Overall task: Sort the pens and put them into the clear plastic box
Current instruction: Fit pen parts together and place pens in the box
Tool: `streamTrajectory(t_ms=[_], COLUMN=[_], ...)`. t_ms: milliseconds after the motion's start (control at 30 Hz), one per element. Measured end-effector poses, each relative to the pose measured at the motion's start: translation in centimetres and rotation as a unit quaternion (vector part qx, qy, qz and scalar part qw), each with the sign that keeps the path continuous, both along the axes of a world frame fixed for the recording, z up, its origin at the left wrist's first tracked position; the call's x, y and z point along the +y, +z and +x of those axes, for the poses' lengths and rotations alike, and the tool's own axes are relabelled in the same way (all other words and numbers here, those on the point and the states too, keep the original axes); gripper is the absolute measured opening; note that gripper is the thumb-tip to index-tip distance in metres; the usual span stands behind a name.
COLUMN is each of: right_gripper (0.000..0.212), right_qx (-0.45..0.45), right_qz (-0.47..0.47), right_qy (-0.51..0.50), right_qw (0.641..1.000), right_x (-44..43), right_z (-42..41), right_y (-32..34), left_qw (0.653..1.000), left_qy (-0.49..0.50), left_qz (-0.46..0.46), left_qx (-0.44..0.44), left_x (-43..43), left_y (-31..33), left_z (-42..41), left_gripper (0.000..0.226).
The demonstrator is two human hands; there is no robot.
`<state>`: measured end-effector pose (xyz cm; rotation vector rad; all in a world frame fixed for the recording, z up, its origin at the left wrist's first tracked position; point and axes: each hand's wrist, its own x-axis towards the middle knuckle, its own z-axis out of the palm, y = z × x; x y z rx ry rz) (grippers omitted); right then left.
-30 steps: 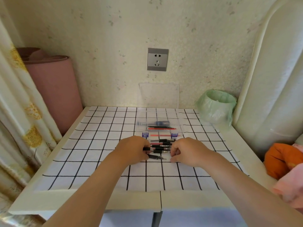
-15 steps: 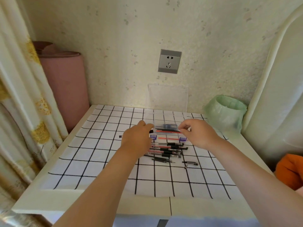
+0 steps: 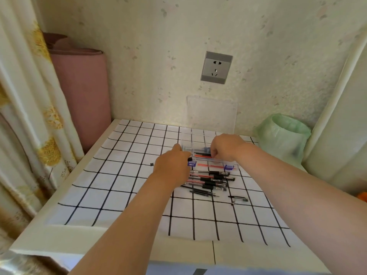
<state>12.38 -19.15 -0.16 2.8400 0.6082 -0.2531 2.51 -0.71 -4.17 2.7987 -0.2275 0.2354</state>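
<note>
my left fingers (image 3: 178,149), right fingers (image 3: 215,152) curled over clear plastic box (image 3: 196,139); grip hidden, cannot tell | pens (image 3: 210,178) just behind them look light, stiff, slick | pinch mid-barrel

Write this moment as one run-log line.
left hand: at left end of clear plastic box | right hand: curled over box | grips: unclear | pens: some boxed, pile on cloth

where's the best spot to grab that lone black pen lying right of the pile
Probably best to pinch the lone black pen at mid-barrel, coming straight down from above with thumb on the near side and finger on the far side. It lies flat and roughly left-to-right on the checked cloth, apart from the pile, so both long sides are free.
</note>
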Motion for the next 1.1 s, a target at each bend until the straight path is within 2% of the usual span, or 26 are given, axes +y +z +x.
streamTrajectory(t_ms=[200, 433, 533, 633, 767, 933, 1100], right_gripper=[0.016, 0.025, 0.021, 0.013, 0.013, 0.023, 0.019], right_qx=[-0.007, -0.005, 0.021, 0.029, 0.002, -0.002, -0.024], right_qz=[0.003, -0.034, -0.027, 0.005, 0.094, 0.205, 0.253], right_qy=[0.000, 0.013, 0.014, 0.008, -0.002, -0.027, -0.075], right_qw=[1.000, 0.999, 0.999, 1.000, 0.996, 0.978, 0.964], right_x=[-0.1, 0.4, 0.2, -0.1, -0.8, -1.9, -3.6], right_z=[0.3, 0.4, 0.4, -0.2, -1.8, -5.7, -9.5], right_y=[0.1, -0.2, 0.3, 1.6, 3.3, 3.3, 1.9], left_qw=[1.000, 1.000, 1.000, 0.999, 0.996, 0.999, 0.995], left_qy=[-0.001, -0.001, -0.006, -0.015, -0.029, -0.028, -0.025], left_qz=[-0.003, -0.001, -0.011, -0.041, -0.079, -0.029, -0.001], left_qx=[0.017, 0.021, 0.019, 0.000, -0.041, 0.036, 0.099], left_x=[0.0, -0.1, -0.2, 0.0, 0.4, 0.4, 0.2], left_y=[0.1, 0.2, 0.2, 0.5, 1.2, 1.6, 1.8], left_z=[0.1, 0.2, 0.0, -0.1, 0.3, -0.1, -1.0], left_gripper=[0.041, 0.042, 0.051, 0.056, 0.026, 0.024, 0.025])
